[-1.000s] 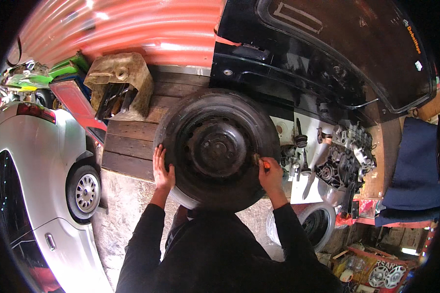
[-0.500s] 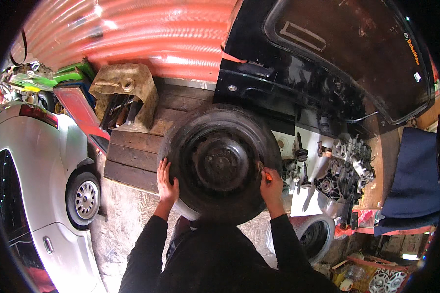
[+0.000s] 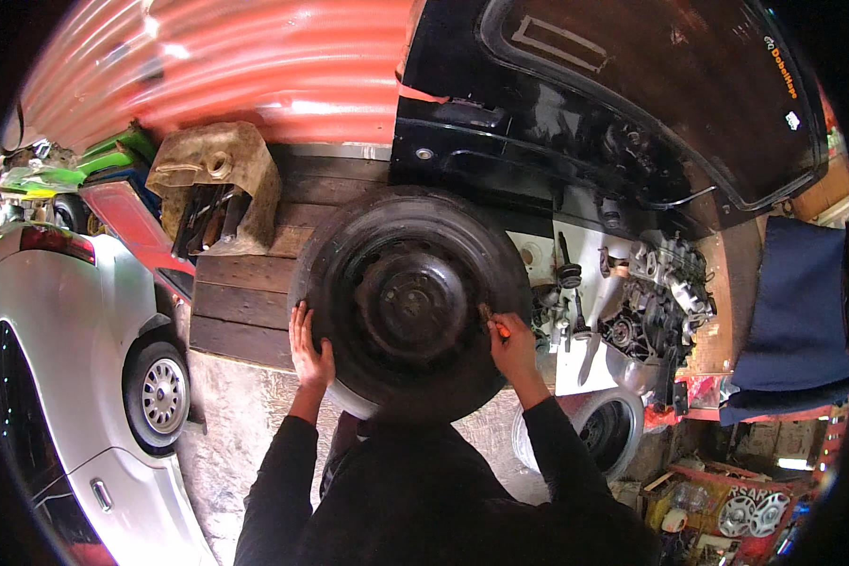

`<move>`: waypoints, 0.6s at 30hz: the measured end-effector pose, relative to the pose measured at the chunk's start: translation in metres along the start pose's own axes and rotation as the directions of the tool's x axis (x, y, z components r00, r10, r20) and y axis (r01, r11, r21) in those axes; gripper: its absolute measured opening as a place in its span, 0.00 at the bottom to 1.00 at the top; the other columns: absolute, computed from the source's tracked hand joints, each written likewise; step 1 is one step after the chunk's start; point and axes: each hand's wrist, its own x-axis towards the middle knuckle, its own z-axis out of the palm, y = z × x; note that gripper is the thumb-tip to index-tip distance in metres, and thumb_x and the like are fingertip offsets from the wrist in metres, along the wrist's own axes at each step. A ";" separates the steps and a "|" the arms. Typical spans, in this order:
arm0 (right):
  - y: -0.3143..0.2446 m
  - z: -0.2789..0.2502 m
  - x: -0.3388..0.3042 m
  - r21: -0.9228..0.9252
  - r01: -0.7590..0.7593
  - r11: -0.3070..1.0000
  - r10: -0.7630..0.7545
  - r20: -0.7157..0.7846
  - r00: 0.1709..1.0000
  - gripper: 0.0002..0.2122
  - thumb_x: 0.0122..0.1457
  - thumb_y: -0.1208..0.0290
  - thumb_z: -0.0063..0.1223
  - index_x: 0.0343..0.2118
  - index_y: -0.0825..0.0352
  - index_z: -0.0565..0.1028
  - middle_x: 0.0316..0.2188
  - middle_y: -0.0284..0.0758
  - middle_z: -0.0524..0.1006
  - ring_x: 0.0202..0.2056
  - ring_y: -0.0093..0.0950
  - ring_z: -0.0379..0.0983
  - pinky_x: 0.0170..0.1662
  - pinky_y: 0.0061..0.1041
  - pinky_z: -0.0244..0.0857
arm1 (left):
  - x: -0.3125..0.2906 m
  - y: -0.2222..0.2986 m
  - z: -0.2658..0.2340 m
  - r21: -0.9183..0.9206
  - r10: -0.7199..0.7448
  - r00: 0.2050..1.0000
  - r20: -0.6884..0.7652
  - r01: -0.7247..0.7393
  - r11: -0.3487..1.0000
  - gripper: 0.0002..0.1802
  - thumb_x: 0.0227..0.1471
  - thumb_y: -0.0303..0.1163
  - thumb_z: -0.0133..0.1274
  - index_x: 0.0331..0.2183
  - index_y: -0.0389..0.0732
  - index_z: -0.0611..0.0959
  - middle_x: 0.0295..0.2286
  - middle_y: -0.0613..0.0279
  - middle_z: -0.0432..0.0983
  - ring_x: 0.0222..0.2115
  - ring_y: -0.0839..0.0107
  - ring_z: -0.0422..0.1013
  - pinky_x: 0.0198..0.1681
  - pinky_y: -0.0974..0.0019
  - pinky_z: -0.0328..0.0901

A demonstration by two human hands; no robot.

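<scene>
A black steel wheel with its tyre [image 3: 415, 222] lies flat in front of me on wooden planks, its rim facing up. My left hand [image 3: 309, 351] rests with fingers stretched out on the tyre's near left sidewall. On the right side, my right hand [image 3: 512, 351] is closed around a small orange-handled tool [image 3: 504, 330]. Its brownish, brush-like head meets the outer part of the rim near the tyre's inner edge. Most of the handle is hidden by my fingers.
Beyond the planks [image 3: 241, 302] stands a cut-open, dirty container [image 3: 255, 174] holding tools. At left is a silver car [image 3: 123, 396]. A black vehicle panel with a window [image 3: 500, 141] rises behind; an engine [image 3: 646, 316] and another wheel [image 3: 623, 415] are at right.
The whole view has shifted slightly, so the wheel sits a little further left and up. My left hand stays on the tyre; my right hand keeps the tool at nearly the same rim spot.
</scene>
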 end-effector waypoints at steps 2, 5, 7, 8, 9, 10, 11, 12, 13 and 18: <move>0.002 -0.003 -0.005 0.021 -0.004 1.000 0.004 0.013 1.000 0.05 0.63 0.73 0.58 0.37 0.68 0.78 0.37 0.44 0.79 0.37 0.47 0.79 0.39 0.41 0.73 | -0.002 -0.004 0.000 -0.006 0.020 1.000 -0.017 -0.020 1.000 0.37 0.45 0.23 0.49 0.60 0.32 0.70 0.66 0.47 0.59 0.69 0.44 0.50 0.71 0.44 0.46; -0.001 -0.001 0.015 0.026 0.058 0.998 -0.056 -0.082 0.995 0.05 0.63 0.72 0.58 0.37 0.68 0.79 0.36 0.44 0.79 0.38 0.47 0.79 0.39 0.41 0.73 | 0.000 0.002 -0.001 0.005 0.006 1.000 0.004 -0.006 1.000 0.37 0.45 0.23 0.49 0.60 0.33 0.70 0.66 0.47 0.59 0.69 0.44 0.51 0.71 0.44 0.46; 0.001 0.005 0.015 0.011 0.021 1.000 -0.020 -0.064 0.998 0.06 0.62 0.72 0.58 0.38 0.69 0.79 0.36 0.43 0.79 0.37 0.47 0.79 0.39 0.41 0.73 | 0.003 0.004 0.001 -0.004 0.001 1.000 0.008 -0.001 1.000 0.37 0.45 0.23 0.49 0.60 0.33 0.70 0.66 0.47 0.59 0.69 0.44 0.51 0.71 0.44 0.46; 0.003 0.006 0.013 0.003 0.002 1.000 -0.002 -0.055 0.998 0.06 0.62 0.72 0.58 0.38 0.69 0.79 0.36 0.43 0.79 0.37 0.47 0.79 0.39 0.41 0.73 | 0.002 0.007 0.001 -0.010 0.000 1.000 0.006 0.000 1.000 0.37 0.45 0.23 0.49 0.60 0.33 0.70 0.66 0.46 0.59 0.69 0.44 0.51 0.71 0.44 0.46; 0.002 0.008 0.007 -0.006 -0.013 1.000 0.012 -0.048 0.999 0.06 0.62 0.72 0.58 0.38 0.69 0.79 0.36 0.43 0.79 0.37 0.48 0.79 0.39 0.41 0.73 | 0.003 0.006 0.000 -0.012 0.002 1.000 0.002 -0.002 1.000 0.37 0.45 0.23 0.49 0.60 0.33 0.70 0.66 0.46 0.59 0.69 0.44 0.51 0.71 0.44 0.45; 0.000 0.007 -0.005 -0.017 -0.029 0.999 0.028 -0.038 0.999 0.06 0.63 0.72 0.58 0.39 0.69 0.79 0.36 0.43 0.79 0.37 0.48 0.79 0.39 0.41 0.73 | 0.002 0.003 0.001 -0.014 0.013 1.000 -0.005 -0.013 1.000 0.37 0.45 0.23 0.49 0.60 0.33 0.70 0.66 0.46 0.59 0.69 0.44 0.51 0.71 0.44 0.45; 0.000 0.008 -0.011 -0.028 -0.045 0.999 0.044 -0.029 0.999 0.07 0.63 0.72 0.59 0.39 0.69 0.79 0.36 0.43 0.79 0.37 0.48 0.79 0.39 0.41 0.73 | 0.001 0.000 0.002 -0.017 0.023 1.000 -0.010 -0.023 1.000 0.37 0.44 0.23 0.49 0.60 0.33 0.70 0.66 0.46 0.59 0.69 0.44 0.51 0.71 0.44 0.45; -0.001 0.006 -0.012 -0.005 -0.033 0.999 0.033 -0.043 0.999 0.07 0.63 0.72 0.59 0.39 0.69 0.79 0.36 0.44 0.80 0.37 0.48 0.79 0.39 0.42 0.73 | 0.000 -0.001 0.001 -0.017 0.031 0.999 -0.012 -0.031 0.999 0.37 0.44 0.22 0.49 0.60 0.33 0.70 0.66 0.46 0.59 0.69 0.44 0.51 0.71 0.44 0.45; -0.002 0.003 -0.013 0.017 -0.021 1.000 0.022 -0.057 0.998 0.07 0.63 0.72 0.58 0.40 0.68 0.79 0.36 0.44 0.80 0.37 0.48 0.79 0.39 0.42 0.73 | -0.001 -0.002 0.000 -0.005 0.012 1.000 -0.001 -0.012 1.000 0.37 0.44 0.23 0.48 0.60 0.33 0.70 0.66 0.46 0.59 0.69 0.44 0.51 0.71 0.44 0.45; -0.004 0.009 0.033 0.055 0.079 0.995 -0.069 -0.163 0.984 0.07 0.63 0.71 0.59 0.41 0.66 0.80 0.37 0.42 0.80 0.38 0.47 0.79 0.40 0.41 0.74 | 0.001 -0.003 0.002 0.000 0.044 0.999 -0.009 -0.044 0.999 0.36 0.45 0.24 0.47 0.60 0.32 0.70 0.66 0.46 0.60 0.68 0.42 0.51 0.71 0.42 0.45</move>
